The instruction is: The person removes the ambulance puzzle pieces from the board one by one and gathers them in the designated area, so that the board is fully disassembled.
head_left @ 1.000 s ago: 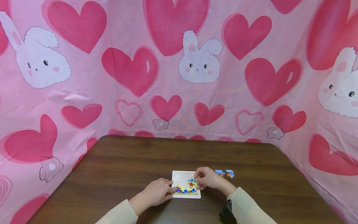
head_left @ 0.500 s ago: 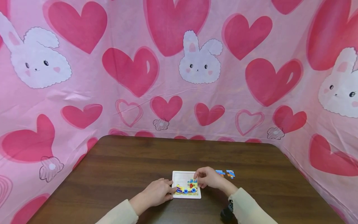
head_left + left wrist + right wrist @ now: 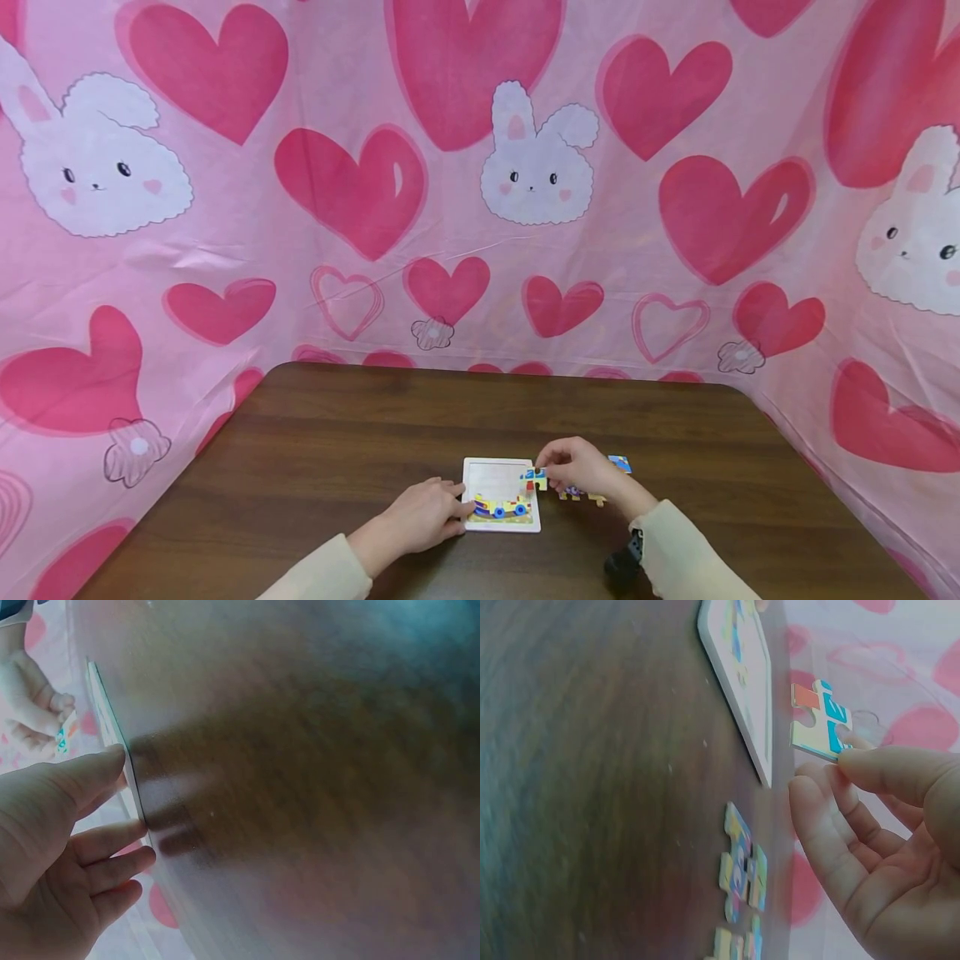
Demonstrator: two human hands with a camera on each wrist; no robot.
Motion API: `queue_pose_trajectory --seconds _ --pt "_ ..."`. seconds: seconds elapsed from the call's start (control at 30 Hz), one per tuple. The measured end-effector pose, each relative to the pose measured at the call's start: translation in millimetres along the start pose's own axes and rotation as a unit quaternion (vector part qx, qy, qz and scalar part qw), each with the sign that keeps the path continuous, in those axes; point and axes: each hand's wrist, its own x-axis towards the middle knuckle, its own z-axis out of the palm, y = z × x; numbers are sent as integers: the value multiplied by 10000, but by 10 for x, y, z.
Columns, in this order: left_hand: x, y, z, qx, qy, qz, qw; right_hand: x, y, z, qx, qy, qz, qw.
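A white-framed puzzle tray lies on the brown table, its lower row filled with coloured pieces. My left hand rests with straight fingers against the tray's left edge. My right hand pinches a jigsaw piece with red, yellow and blue print, lifted just above the tray's right edge. Loose joined pieces lie on the table under that hand.
Another blue loose piece lies right of my right hand. The table is walled on three sides by a pink cloth printed with hearts and rabbits.
My right hand has lifted a piece off the tray and drawn it to the right. Loose joined pieces now show on the table beneath it. The left hand stays put.
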Motion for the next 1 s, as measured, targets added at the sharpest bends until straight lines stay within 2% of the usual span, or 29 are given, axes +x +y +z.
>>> queue_pose_trajectory --seconds 0.27,0.5,0.8,1.0 --pt "-3 8 -5 -18 -12 -15 10000 -71 67 -172 95 145 138 9998" --pt "-13 5 -6 78 113 20 9999 -160 142 -325 41 299 187 9994" --pt "-14 -12 -3 -290 95 -60 9995 -275 242 -495 22 353 324 9988" --pt "-6 -38 30 -365 147 -77 9992 -359 294 -585 -32 448 470 9979"
